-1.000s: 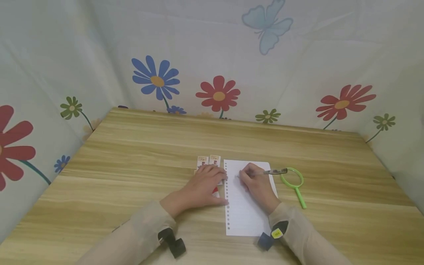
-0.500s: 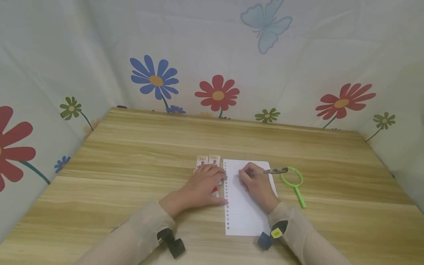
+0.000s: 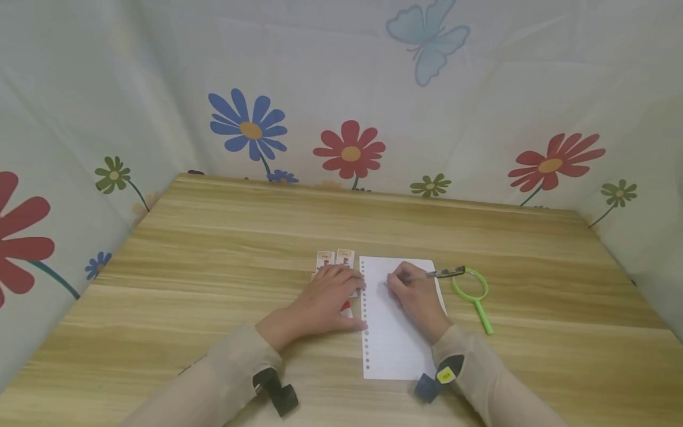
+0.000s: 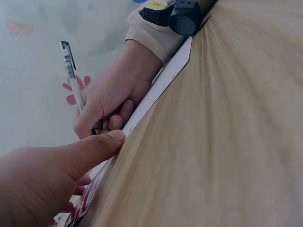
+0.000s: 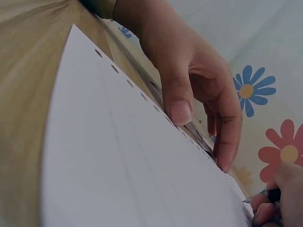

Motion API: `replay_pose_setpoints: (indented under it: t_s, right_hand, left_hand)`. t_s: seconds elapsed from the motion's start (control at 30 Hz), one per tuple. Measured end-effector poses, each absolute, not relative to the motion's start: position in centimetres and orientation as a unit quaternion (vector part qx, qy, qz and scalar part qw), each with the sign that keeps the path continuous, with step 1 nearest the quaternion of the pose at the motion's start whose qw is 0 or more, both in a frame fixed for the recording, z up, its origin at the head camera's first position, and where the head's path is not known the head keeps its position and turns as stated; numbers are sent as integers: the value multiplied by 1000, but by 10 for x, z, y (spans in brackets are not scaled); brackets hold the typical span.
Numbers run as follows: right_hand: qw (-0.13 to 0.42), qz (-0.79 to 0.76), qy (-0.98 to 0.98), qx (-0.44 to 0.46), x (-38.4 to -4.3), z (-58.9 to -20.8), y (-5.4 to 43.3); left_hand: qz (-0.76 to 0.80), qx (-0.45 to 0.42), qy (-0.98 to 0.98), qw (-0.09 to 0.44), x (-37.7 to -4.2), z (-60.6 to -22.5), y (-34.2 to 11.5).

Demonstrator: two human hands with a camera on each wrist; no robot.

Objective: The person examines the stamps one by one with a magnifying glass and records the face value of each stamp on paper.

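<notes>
A white lined sheet of loose-leaf paper (image 3: 397, 350), punched with holes down its left side, lies on the wooden table. My right hand (image 3: 421, 299) rests on its upper right part and pinches a pen (image 3: 445, 273). In the right wrist view the pen's tip (image 5: 247, 201) is right at the paper. My left hand (image 3: 325, 302) lies with spread, bent fingers over several small printed cards (image 3: 345, 257) left of the sheet, partly hiding them. Its thumb (image 4: 111, 139) and fingertips touch the punched edge of the paper.
A green magnifying glass (image 3: 482, 317) lies right of the sheet, its ring close to the pen's back end. Behind the wooden table (image 3: 256, 225) hangs a white curtain (image 3: 320, 65) printed with flowers and a butterfly.
My right hand and the pen have shifted very slightly to the right over the paper. My left hand stays in place on the cards and the sheet's edge.
</notes>
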State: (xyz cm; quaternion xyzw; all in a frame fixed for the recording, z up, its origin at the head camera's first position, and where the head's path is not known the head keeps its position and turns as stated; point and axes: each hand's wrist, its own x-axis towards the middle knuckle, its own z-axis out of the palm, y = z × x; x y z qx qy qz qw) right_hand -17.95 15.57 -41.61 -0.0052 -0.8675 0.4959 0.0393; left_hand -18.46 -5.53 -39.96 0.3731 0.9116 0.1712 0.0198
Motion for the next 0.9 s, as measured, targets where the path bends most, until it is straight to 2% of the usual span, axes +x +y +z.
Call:
replay_pose_setpoints:
  t_s: [0.67,0.9]
  right_hand:
    - [46,499,-865,4,-179,-417,156]
    - [66,479,-875,1,-177,-417,156]
  left_hand:
    - [174,372,912,19,-184,-400,-55]
    - [173,373,911,19,-184,-401,-55]
